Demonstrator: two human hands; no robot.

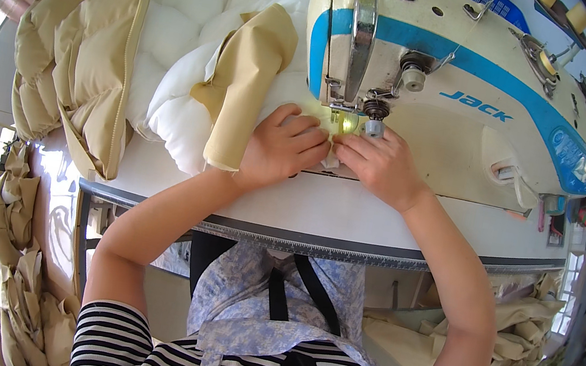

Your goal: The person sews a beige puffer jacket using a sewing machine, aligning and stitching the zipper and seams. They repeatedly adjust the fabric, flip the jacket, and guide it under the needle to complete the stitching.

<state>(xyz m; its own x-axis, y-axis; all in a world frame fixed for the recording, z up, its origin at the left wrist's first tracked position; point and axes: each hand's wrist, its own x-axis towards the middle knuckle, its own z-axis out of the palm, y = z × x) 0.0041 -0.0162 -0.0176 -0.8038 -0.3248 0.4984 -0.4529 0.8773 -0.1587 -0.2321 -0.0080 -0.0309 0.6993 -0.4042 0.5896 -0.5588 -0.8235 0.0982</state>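
Observation:
Under the needle of a white and blue sewing machine (436,56) lies a small bit of white fabric (330,160), lit by the machine's lamp. To its left my left hand (284,149) has its fingers bent and pressed together on the fabric's edge. My right hand (378,166) pinches the fabric from the other side, its fingertips almost meeting the left ones. A puffy white padded piece (187,28) spreads out beyond my left hand. Against my left wrist rests a tan tube of cloth (246,91), like a sleeve. What lies beneath my fingers is mostly hidden.
Quilted tan panels (103,53) are joined to the padding at the left. A ruler strip (343,251) runs along the table's front edge. Tan cloth heaps lie low at left (22,293) and right (522,334). A blue basket (497,5) stands behind the machine.

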